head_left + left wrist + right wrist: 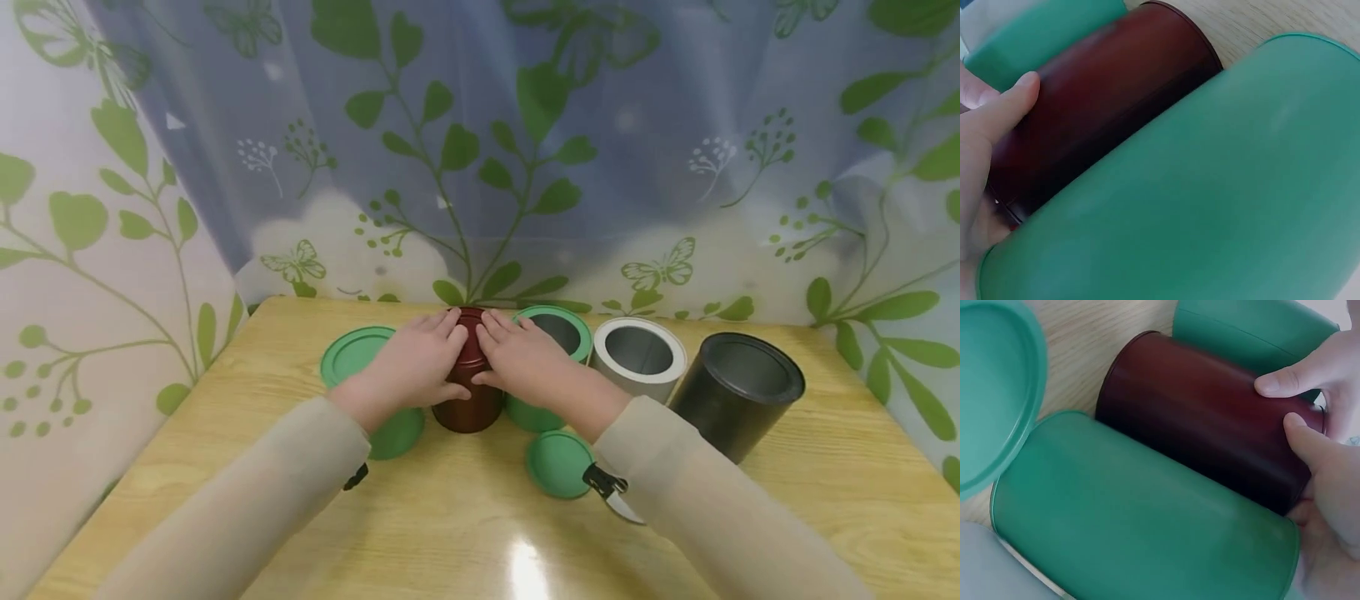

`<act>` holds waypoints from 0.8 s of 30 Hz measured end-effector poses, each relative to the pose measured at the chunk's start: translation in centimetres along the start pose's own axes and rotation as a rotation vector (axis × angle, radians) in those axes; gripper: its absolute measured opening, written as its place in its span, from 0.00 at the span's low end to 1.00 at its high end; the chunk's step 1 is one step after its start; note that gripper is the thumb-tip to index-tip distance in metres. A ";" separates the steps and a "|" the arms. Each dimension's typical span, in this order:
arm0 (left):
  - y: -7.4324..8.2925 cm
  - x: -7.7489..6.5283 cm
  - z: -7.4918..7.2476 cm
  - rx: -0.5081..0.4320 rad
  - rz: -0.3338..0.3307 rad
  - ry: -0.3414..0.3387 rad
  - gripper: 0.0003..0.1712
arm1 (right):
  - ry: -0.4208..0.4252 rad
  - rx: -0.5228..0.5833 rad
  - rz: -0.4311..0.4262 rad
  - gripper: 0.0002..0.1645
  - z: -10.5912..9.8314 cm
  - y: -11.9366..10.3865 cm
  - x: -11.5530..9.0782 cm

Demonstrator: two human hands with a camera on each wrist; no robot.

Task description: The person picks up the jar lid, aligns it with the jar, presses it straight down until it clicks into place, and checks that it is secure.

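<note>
A dark red canister stands upright on the table between both hands. My left hand grips its top from the left, and my right hand does so from the right. Fingers lie over the red lid; both thumbs press the canister's side. Close on the left stands a green canister with a green top. On the right is another green canister, its top uncovered. The palms hide part of the red lid's edge.
A round green lid lies on the wooden table by my right forearm. Farther right stand an uncovered white canister and an uncovered black canister. A leaf-patterned curtain hangs behind the table.
</note>
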State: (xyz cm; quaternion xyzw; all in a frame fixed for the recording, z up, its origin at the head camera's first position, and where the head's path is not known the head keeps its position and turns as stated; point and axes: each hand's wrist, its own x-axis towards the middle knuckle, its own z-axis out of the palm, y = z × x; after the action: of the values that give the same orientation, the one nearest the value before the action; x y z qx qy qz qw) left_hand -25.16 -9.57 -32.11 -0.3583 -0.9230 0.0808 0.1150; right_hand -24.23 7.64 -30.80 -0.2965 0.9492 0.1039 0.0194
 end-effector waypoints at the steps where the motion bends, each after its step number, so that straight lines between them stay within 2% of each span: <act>1: 0.2 0.0 0.0 0.015 -0.009 -0.018 0.42 | -0.009 0.010 0.004 0.43 0.1 0.0 0.0; 4: 0.8 -0.1 0.0 0.045 -0.052 -0.054 0.46 | -0.015 0.043 0.021 0.44 0.5 0.0 -0.1; 6: 1.2 -0.1 0.1 0.049 -0.079 -0.050 0.48 | -0.005 0.035 0.037 0.45 0.7 0.0 -0.2; 10: 1.6 -0.2 0.5 0.045 -0.108 0.025 0.50 | 0.050 -0.022 0.046 0.48 0.9 -0.1 -0.4; 15: 1.6 -0.2 0.6 0.048 -0.098 0.121 0.47 | 0.105 -0.053 0.015 0.49 0.6 -0.4 -0.4; 20: 2.0 -0.3 0.2 0.081 -0.098 0.094 0.47 | 0.128 -0.072 0.012 0.43 0.7 -0.5 -0.4; 24: 2.9 -0.8 0.5 0.148 -0.168 0.107 0.49 | 0.160 -0.072 0.014 0.43 1.1 -0.5 -0.4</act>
State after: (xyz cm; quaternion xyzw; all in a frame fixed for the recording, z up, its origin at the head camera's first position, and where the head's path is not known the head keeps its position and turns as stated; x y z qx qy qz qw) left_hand -22.84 -8.06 -33.36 -0.2741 -0.9338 0.1195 0.1963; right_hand -23.67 7.67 -31.88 -0.2976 0.9454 0.1141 -0.0680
